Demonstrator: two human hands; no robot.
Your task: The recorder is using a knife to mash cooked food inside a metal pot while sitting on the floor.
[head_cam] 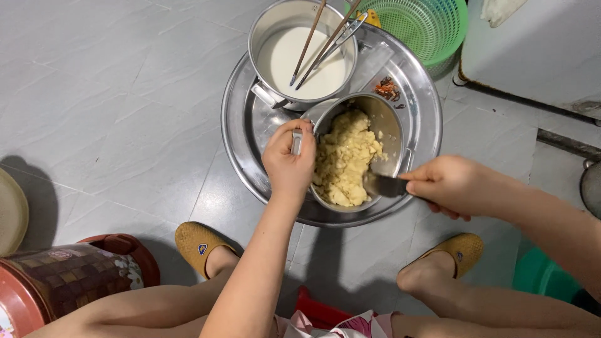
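Person crouched over round metal tray (241, 134) on the floor. Left hand (289, 158) clenched on the handle at the rim of the tilted steel pot (388, 122), apparently to steady it and turn its mouth toward the tool. Right hand (452, 184) grips a flat metal scraper (383, 185), blade inside at the near wall. Mash (345, 159): pale yellow, lumpy, thick, heaped on the low side. Second pot (269, 37) of white liquid behind, chopsticks (313, 40) resting in it

Milk pot (303, 59) blocks ahead; floor (113, 112) left open.
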